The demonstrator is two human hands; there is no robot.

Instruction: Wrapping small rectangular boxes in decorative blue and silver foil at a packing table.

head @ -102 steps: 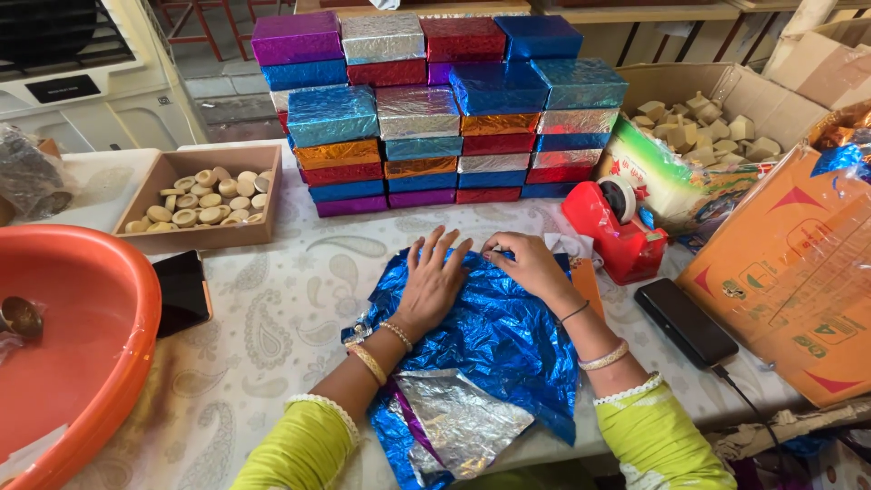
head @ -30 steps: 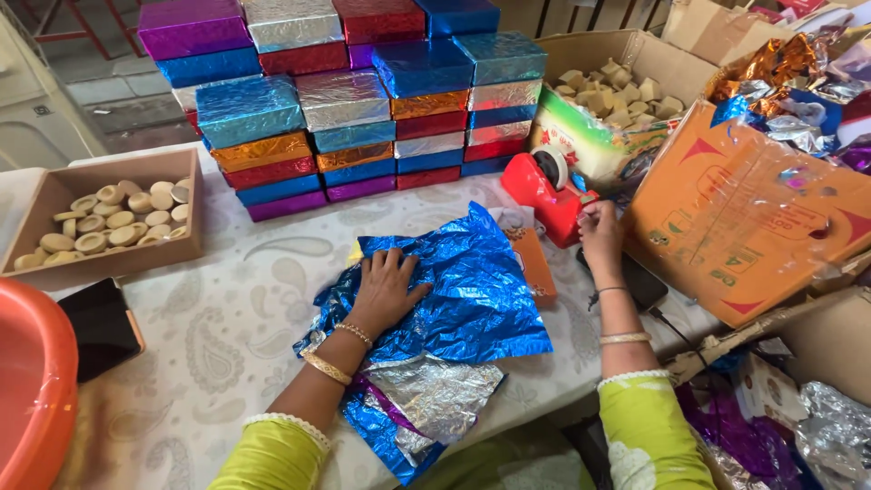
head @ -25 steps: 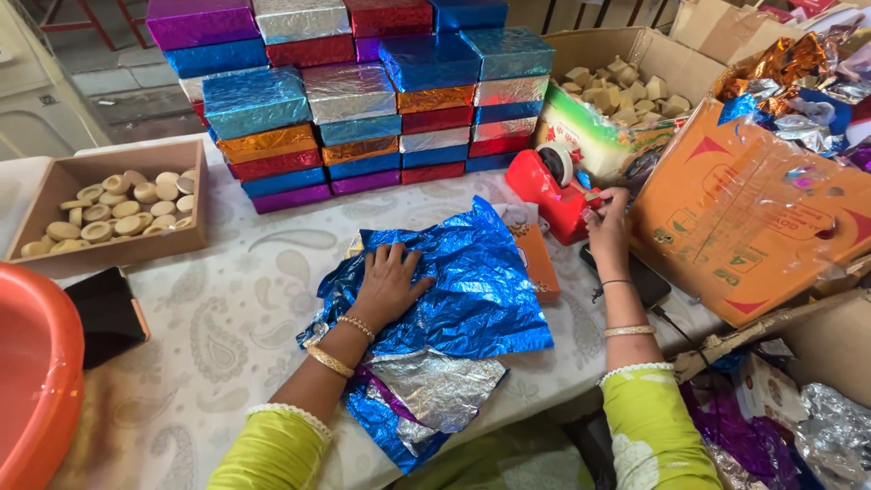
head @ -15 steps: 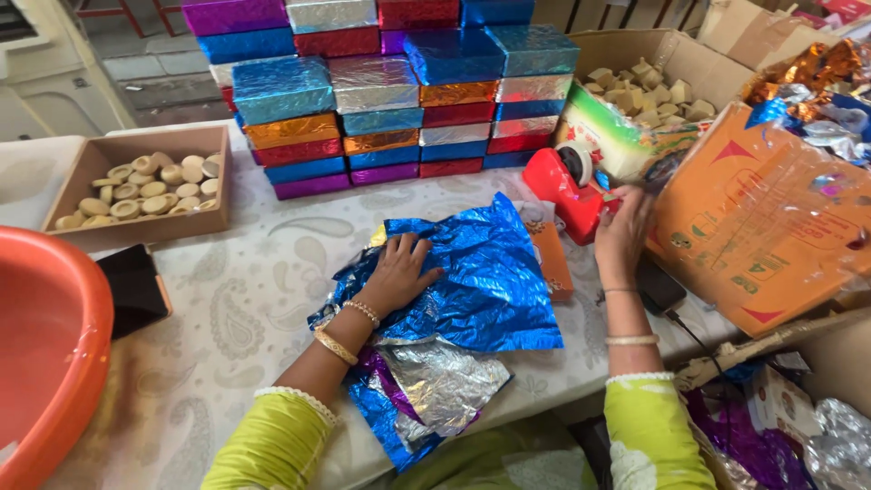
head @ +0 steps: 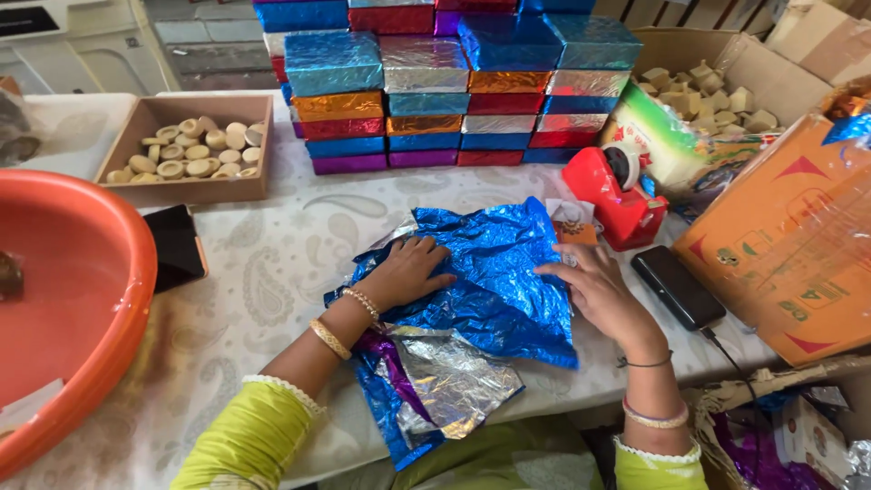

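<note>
Both hands sit on a crumpled sheet of blue foil wrap [head: 494,272] at the table's near edge, head cam looking down. Left hand [head: 410,270] lies palm-down w/ fingers spread loosely, pressing the foil's left side flat; it grips nothing. Right hand [head: 590,289] rests open on the foil's right edge, fingers reaching toward a small orange-and-white packet [head: 570,225] just beside the sheet; whether a fingertip pinches the foil, can't tell. Under the blue sheet, more loose foil pokes out toward the person: silver [head: 454,377] and a strip of purple [head: 386,349].

Red tape dispenser [head: 621,195] stands just right of the foil, a black phone [head: 676,286] near the right wrist. Behind, approx. centre, a stack of foil-wrapped boxes [head: 454,86] in blue, silver, red, orange and purple rises several layers high. Cardboard tray [head: 181,150] of small round clay pieces sits far left; an open carton [head: 717,91] w/ similar pale pieces sits far right, beside a big orange box [head: 789,245]. Orange plastic tub [head: 82,299] fills the left edge, a second dark phone [head: 177,245] next to it.

Progress, judging by the layout: many boxes look already wrapped and stacked, while this sheet lies unfolded w/ no tape on it, so the current wrap seems at its start, and loose pieces in tray and carton appear yet to be packed.
</note>
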